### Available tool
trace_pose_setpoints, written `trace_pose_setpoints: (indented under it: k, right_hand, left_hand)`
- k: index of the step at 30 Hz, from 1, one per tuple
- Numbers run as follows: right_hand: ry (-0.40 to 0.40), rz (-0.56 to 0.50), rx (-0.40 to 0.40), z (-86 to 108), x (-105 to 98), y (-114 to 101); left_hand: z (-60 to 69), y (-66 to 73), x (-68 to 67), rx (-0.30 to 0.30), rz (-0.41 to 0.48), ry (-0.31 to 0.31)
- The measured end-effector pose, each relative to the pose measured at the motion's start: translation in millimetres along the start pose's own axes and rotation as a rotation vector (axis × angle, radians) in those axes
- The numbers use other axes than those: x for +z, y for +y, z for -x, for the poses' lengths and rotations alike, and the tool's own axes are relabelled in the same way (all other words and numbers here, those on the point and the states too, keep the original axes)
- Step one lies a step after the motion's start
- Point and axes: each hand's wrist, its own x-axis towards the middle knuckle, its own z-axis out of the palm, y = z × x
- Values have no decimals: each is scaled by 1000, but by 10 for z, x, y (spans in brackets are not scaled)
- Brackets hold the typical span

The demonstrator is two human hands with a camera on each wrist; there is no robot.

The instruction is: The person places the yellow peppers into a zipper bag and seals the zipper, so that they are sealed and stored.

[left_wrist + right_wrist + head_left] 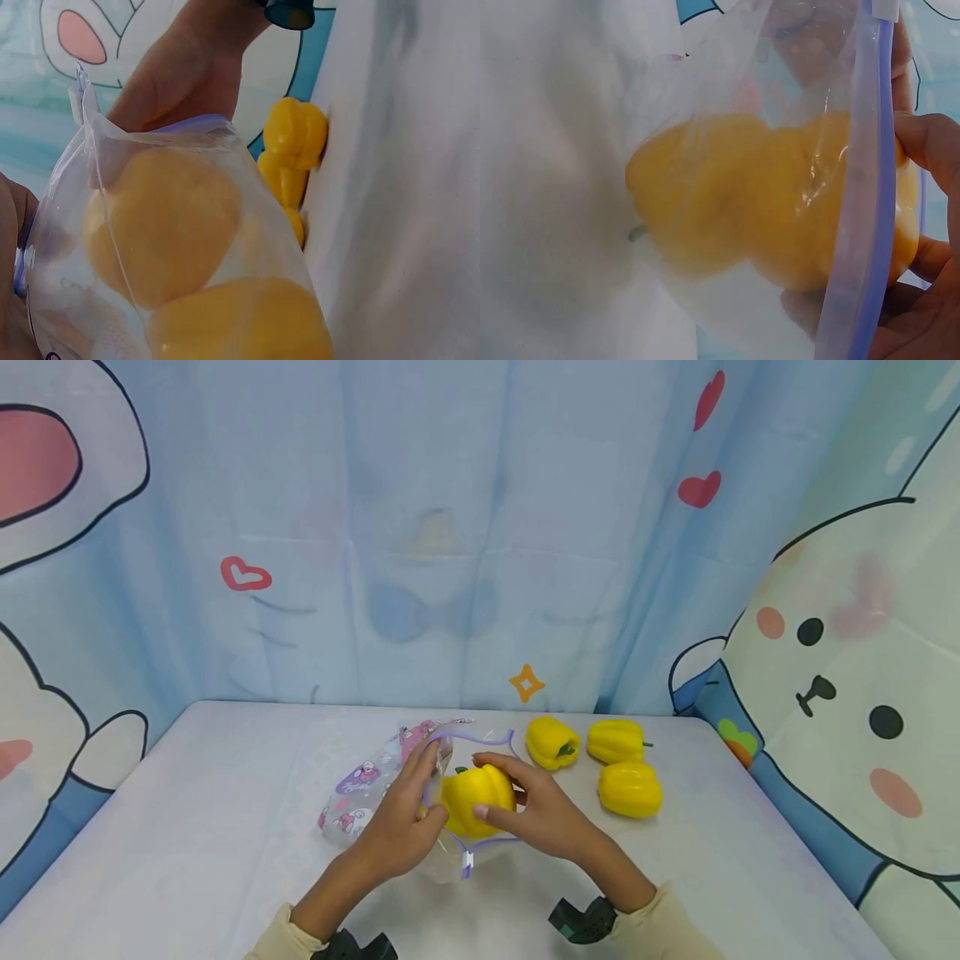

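The left hand (401, 828) grips the purple-edged mouth of a clear, printed plastic zip bag (358, 783), which faces right, its length running leftward; the right hand (546, 814) grips a lobed yellow bell pepper (474, 802) there, green stem toward the far side. Right of it, three glossy peppers (630, 790) lie on the desk (225, 827).

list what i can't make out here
Left wrist: part of the lower rounded yellow bell pepper in the clear, purple-rimmed plastic bag, cropped by bottom edge.
Left wrist: most of the lowest loose yellow pepper, hidden by the bag.
Right wrist: part of the right hand, cropped by right edge.
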Motion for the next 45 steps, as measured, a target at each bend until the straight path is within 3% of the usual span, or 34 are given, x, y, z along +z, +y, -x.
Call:
trace_pose_setpoints:
  k: [16,22,32,39,45]
  right_hand:
    - [6,154,95,35,-2,6]
    - [4,191,89,37,-17,39]
    - [-17,204,85,58,-63,40]
    - [-32,211,73,67,-92,-4]
    - [14,278,64,98,-130,-132]
  left_hand:
    - [-14,20,-50,4,-6,-34]
    - [-15,32,-71,-5,1,-64]
    - [-25,-6,-99,40,38,-113]
    - [-12,2,-101,35,31,-99]
    - [-3,40,-115,39,30,-73]
